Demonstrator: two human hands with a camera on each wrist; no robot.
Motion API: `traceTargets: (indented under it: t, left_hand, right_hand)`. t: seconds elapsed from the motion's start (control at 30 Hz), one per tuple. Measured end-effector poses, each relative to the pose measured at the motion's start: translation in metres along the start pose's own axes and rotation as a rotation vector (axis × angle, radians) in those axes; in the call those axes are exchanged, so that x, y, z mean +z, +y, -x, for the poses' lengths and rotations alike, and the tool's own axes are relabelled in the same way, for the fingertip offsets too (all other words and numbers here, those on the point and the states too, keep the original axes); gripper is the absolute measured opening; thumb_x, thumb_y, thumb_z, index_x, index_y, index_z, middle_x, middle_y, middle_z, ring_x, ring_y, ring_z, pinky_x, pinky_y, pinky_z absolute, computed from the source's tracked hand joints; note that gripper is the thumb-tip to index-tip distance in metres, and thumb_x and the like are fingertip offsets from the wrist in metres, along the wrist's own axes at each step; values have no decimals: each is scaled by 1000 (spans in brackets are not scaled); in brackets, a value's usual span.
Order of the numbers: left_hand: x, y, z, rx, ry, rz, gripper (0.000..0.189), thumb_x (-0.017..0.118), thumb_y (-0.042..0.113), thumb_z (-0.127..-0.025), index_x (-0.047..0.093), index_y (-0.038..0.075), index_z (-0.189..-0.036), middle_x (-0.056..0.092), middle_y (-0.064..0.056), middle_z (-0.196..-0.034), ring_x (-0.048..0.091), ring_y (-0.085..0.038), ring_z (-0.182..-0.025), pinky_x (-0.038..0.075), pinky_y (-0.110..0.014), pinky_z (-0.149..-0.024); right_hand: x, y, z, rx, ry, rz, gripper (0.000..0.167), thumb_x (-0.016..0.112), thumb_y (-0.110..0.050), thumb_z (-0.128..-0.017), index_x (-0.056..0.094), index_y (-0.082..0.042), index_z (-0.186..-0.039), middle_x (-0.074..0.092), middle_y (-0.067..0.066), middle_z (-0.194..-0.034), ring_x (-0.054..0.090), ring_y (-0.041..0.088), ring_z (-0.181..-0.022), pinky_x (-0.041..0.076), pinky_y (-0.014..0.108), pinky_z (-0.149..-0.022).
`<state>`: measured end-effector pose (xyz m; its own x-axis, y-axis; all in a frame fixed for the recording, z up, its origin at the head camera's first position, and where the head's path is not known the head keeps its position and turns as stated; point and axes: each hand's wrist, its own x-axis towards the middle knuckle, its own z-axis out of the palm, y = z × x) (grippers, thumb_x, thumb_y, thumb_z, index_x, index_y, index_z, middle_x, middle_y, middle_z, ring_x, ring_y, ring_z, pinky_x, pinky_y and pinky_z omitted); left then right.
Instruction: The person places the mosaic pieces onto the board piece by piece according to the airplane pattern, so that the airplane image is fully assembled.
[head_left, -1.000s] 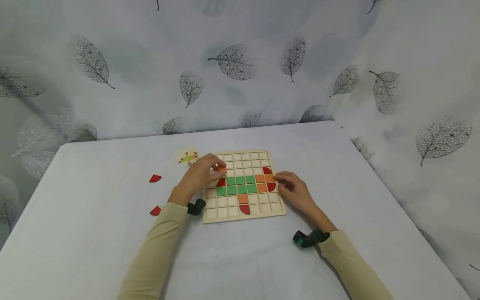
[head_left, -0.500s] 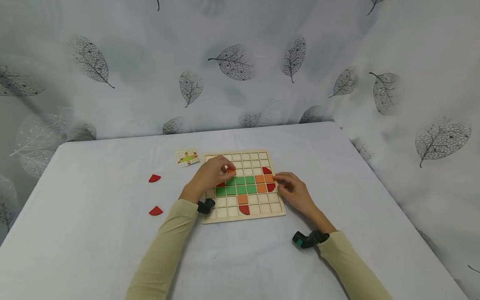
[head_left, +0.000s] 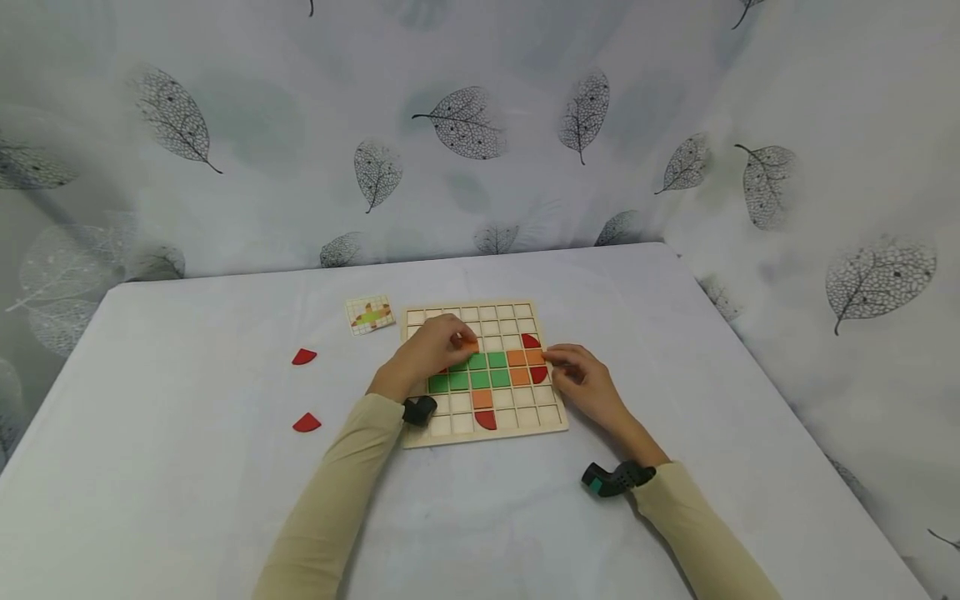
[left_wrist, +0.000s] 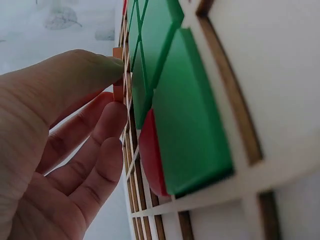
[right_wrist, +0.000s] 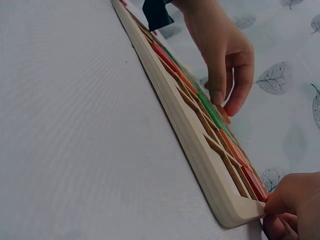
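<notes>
A pale wooden grid board lies on the table, bearing green square tiles, several orange squares and red quarter-circle tiles. Over its upper middle, my left hand pinches an orange square tile between thumb and fingertips, just above the green row. That tile stands on edge in the left wrist view, close over the grid. At the board's right rim, my right hand grips the edge with thumb and fingers beside an orange square. The left hand partly hides a red quarter-circle.
Two loose red quarter-circle tiles lie on the white tablecloth left of the board. A small pattern card rests near the board's top left corner. Behind the table hangs a leaf-print cloth.
My left hand has moved right across the board with the orange square, and lower toward the green row. The right hand stays at the board's right edge.
</notes>
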<state>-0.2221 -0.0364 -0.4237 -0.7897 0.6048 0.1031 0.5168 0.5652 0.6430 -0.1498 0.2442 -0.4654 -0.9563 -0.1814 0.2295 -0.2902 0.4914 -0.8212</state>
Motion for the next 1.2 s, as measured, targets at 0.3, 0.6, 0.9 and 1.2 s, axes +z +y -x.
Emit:
traceTargets:
  t: [0.3,0.6,0.9,1.2]
  left_hand:
    - [0,1,-1,-17,-33,-13,18,64,6,-93,69,0,-109,65,-13,-105,62,-25,-97,52,-35,-86]
    - [1,2,-4,-63,-31,-19,16,64,11,-94,70,4,-108,67,-10,-106,62,-23,-97,51,-37,-87]
    - [1,3,-4,-70,-36,-27,16,64,10,-94,70,3,-107,66,-11,-105,61,-23,-94,51,-36,-84]
    - [-3,1,1,-58,-18,21,18,63,13,-95,71,2,-106,65,-10,-101,59,-21,-90,51,-34,-81]
  right_hand:
    - [1,0,0,-19,7,5,31,58,6,-90,64,5,-120,57,19,-126,57,31,-110,45,12,-84]
    - [0,0,0,-5,3,-2,31,58,6,-90,65,4,-120,57,17,-128,57,30,-112,45,14,-85]
    - [2,0,0,-8,-1,2,31,58,5,-90,65,4,-120,57,17,-128,57,30,-111,46,14,-85]
    - [1,1,-1,-9,2,25,31,58,5,-91,65,3,-120,57,17,-128,57,30,-112,46,15,-85]
